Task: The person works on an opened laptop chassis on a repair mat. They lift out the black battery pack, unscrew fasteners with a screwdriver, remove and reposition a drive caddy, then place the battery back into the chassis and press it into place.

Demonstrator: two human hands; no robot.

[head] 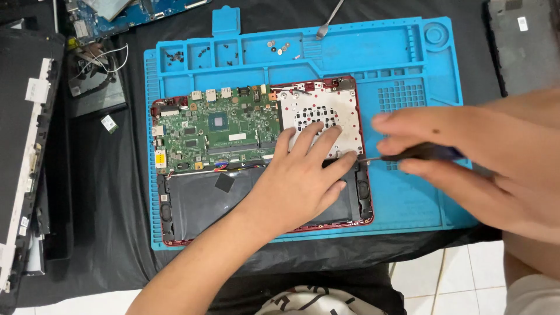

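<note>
My left hand [303, 175] lies flat, fingers spread, steadying the laptop [262, 157] while my right hand [466, 157] grips a screwdriver [408, 153] at its metal plate [318, 111]

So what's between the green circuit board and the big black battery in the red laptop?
In the head view, thin coloured wires run between green circuit board and black battery.

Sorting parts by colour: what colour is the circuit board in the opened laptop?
Green circuit board, clearest in the head view.

Loose screws [173, 56] in blue mat's [408, 58] top compartments; second circuit board [111, 17] top left; tweezers [328, 21] above mat.
</note>
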